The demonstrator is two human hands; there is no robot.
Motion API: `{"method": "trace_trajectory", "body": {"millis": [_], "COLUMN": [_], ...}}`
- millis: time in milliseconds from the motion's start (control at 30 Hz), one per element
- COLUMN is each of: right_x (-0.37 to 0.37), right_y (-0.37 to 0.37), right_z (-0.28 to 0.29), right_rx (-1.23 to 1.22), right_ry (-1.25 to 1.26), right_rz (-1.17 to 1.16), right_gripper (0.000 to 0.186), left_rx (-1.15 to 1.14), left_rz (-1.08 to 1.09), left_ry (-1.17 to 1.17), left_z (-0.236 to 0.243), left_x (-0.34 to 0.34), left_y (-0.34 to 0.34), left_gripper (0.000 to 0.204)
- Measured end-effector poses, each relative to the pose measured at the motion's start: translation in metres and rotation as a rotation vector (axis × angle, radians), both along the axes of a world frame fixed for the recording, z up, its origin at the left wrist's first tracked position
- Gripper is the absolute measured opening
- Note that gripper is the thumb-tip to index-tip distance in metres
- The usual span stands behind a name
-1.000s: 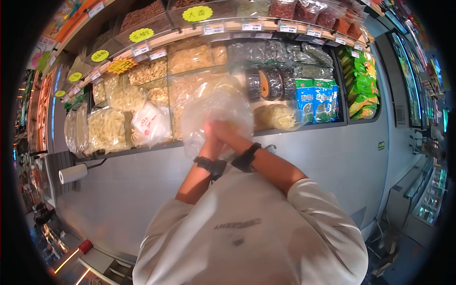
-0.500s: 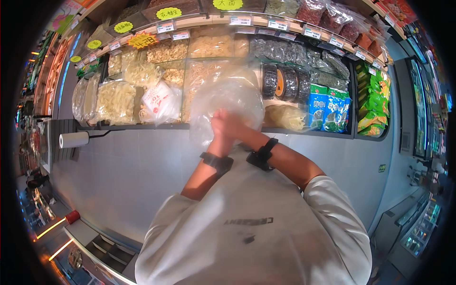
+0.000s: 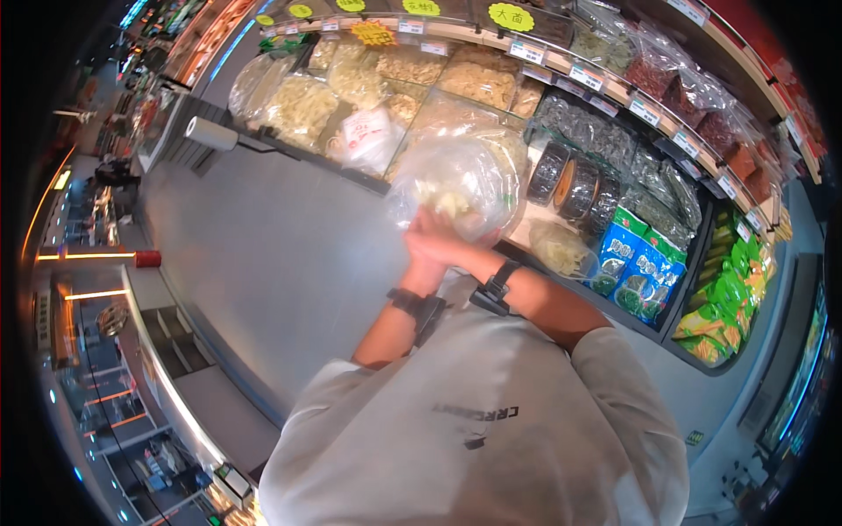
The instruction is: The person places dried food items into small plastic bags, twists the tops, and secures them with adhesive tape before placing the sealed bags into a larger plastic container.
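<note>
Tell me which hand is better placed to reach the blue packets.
Probably the right hand: it lies nearer the blue packets, with its forearm on their side. The left hand would have to cross over. Both are at the clear plastic bag.

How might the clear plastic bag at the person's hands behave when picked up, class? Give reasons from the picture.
The clear plastic bag would probably be floppy, because its film looks thin and wrinkled. It may be light for its size, as it looks puffed out and largely see-through. Its shiny surface suggests it could be somewhat slippery.
</note>
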State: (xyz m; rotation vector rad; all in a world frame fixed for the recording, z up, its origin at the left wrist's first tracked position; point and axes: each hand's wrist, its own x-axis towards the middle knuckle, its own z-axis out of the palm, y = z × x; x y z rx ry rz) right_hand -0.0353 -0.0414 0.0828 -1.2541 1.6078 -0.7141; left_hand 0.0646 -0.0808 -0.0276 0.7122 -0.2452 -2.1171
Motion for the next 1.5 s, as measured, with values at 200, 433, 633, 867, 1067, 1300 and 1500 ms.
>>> {"method": "trace_trajectory", "body": {"millis": [200,433,633,867,1067,1300,1500], "right_x": [0.016,0.019,0.016,-0.003,0.03,0.048,0.009], "right_y": [0.053,0.072,0.04,0.013,0.034,0.092,0.171], "right_z": [-0.02,0.002,-0.012,0.002,0.029,0.055,0.083], "right_rx": [-0.245,-0.399,-0.349,-0.252,-0.309,-0.426,-0.315], "right_ry": [0.087,0.082,0.151,-0.023,-0.07,-0.044,0.122], "right_rz": [0.027,0.07,0.016,0.202,0.22,0.125,-0.018], "right_gripper": [0.078,0.083,0.069,0.094,0.094,0.084,0.086], "left_rx": [-0.049,-0.325,-0.3,-0.392,-0.424,-0.431,-0.379], "left_rz": [0.327,0.208,0.243,0.252,0.366,0.332,0.11], "left_ry": [-0.183,-0.161,-0.094,-0.173,-0.243,-0.249,-0.246], "left_z": [0.07,0.054,0.047,0.049,0.073,0.1,0.111], "left_x": [-0.028,0.008,-0.008,-0.008,0.025,0.045,0.012], "left_y": [0.078,0.086,0.059,0.036,0.055,0.112,0.178], "left_gripper": [0.059,0.058,0.057,0.057,0.058,0.059,0.056]}}
